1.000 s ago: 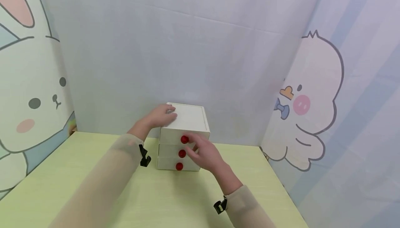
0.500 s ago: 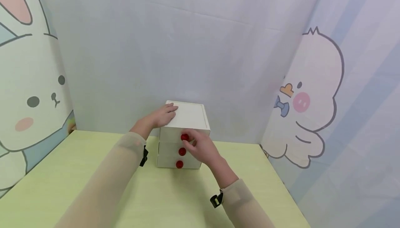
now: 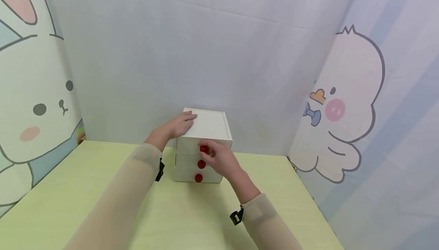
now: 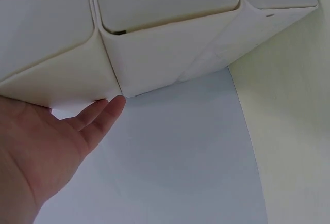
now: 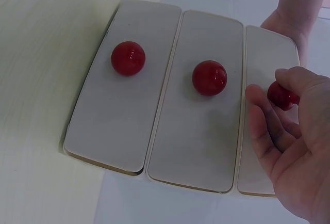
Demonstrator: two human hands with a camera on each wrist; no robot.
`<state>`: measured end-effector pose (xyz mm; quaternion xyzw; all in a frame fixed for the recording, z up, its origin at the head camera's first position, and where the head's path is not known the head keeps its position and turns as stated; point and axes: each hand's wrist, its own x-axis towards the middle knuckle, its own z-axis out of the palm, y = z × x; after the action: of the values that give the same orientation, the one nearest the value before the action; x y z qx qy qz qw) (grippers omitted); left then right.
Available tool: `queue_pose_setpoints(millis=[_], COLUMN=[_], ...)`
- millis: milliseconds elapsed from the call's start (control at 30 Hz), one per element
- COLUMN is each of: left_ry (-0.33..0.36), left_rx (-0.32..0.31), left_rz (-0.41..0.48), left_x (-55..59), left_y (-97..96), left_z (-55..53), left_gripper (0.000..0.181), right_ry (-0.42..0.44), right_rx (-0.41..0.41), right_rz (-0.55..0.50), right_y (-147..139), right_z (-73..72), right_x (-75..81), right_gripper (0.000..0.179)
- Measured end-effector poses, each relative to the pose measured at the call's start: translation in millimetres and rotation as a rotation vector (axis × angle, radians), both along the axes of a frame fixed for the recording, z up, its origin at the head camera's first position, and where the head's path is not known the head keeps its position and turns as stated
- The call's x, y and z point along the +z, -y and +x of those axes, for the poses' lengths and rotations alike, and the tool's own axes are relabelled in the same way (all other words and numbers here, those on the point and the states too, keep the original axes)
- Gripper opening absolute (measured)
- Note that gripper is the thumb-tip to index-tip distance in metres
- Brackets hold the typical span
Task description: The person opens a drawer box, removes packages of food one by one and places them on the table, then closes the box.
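A small white drawer cabinet [image 3: 209, 124] with three stacked drawers stands on the table, every drawer flush with its front. Each drawer has a round red knob; the middle knob [image 5: 209, 78] and the bottom knob [image 5: 128, 58] show fully. My right hand [image 3: 223, 160] pinches the top knob [image 5: 281, 96] between thumb and fingers. My left hand [image 3: 176, 126] rests on the left edge of the cabinet's top, its fingers extended. In the left wrist view, the extended fingers [image 4: 98, 118] lie along the cabinet; part of that hand is hidden behind it.
The pale yellow-green table [image 3: 185, 219] reaches forward to a plain light curtain [image 3: 192, 52] close behind the cabinet. Side curtains bear a cartoon rabbit [image 3: 37, 101] on the left and a cartoon duck [image 3: 353, 90] on the right.
My right hand's fingers have closed from loosely beside the top knob to around it. My left hand's fingers have settled flatter on the cabinet top. The drawers have not moved.
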<state>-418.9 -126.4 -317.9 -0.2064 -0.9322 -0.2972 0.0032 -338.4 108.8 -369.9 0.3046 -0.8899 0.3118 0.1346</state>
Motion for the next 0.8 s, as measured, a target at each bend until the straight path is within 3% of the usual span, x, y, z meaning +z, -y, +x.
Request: queue_pose_setpoints(millis=[800], left_ry=[0.022], left_rx=[0.021], left_rz=[0.032], left_x=[-2.7], left_y=[-4.3], left_z=[-2.6], left_gripper=[0.059], right_ry=[-0.078], right_rx=[0.027], right_rz=[-0.046], right_y=[1.5], right_z=[2.2], right_x=[-4.9], right_gripper=[0.021])
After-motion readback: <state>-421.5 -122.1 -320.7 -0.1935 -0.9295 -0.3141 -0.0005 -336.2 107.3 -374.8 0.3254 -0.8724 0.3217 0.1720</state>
